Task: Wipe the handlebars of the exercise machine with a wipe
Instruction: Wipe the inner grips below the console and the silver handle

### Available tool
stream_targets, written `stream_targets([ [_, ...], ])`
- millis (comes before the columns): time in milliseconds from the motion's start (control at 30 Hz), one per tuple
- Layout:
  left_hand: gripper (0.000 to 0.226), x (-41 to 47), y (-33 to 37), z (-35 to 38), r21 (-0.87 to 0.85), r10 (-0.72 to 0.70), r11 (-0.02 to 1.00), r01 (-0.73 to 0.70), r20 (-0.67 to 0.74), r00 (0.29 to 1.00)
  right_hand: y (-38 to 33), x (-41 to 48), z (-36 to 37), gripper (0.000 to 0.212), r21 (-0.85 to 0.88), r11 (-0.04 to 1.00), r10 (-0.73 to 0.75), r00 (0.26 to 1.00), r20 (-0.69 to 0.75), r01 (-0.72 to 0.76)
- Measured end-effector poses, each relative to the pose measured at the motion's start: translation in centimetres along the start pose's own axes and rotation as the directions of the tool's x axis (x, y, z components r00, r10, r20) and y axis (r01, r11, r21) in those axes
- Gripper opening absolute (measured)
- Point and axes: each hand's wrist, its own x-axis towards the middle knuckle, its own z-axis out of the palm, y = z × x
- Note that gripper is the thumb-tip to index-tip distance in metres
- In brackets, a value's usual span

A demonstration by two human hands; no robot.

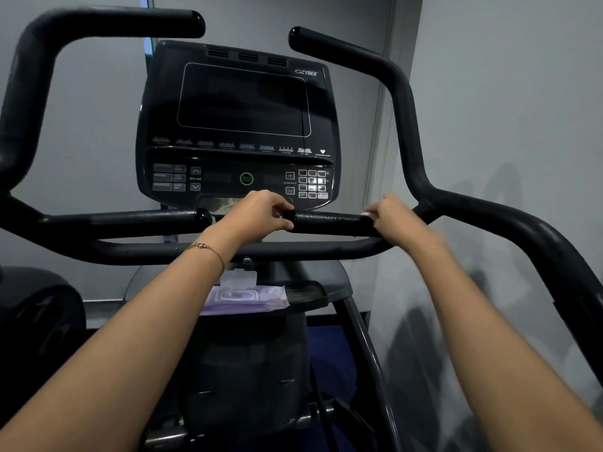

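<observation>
Now the black tubular handlebar (332,221) is gripped at its inner end by the left hand (261,212), a white wipe (367,214) held against it by the right hand (393,218), where bunching could leave the underside unwiped.

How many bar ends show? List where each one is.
4: upper left end, upper right end, lower left end, and lower right end, held by the left hand. Others may lie out of frame.
</observation>
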Motion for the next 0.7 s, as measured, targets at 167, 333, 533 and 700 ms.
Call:
stream_targets([
  [167,0.039,0.0,-0.1,0.3,0.016,0.004,1.000,-0.004,-0.005,1.000,0.3,-1.2,1.6,0.037,0.120,0.987,-0.089,0.986,-0.141,0.106],
  [333,0.040,0.0,0.1,0.3,0.038,-0.003,0.999,0.004,-0.014,1.000,2.5,-2.2,1.9,0.033,0.392,0.919,0.153,0.961,-0.232,-0.052],
  [533,0.040,0.1,0.2,0.1,0.059,0.007,0.998,-0.005,-0.021,1.000,1.1,-7.0,7.5,0.022,0.911,-0.362,0.489,0.792,0.366,-0.198],
  [700,0.039,0.1,0.1,0.1,0.042,0.007,0.999,-0.007,-0.007,1.000,0.1,-4.8,7.9,0.023,0.642,-0.764,0.405,0.722,0.560,-0.069],
])
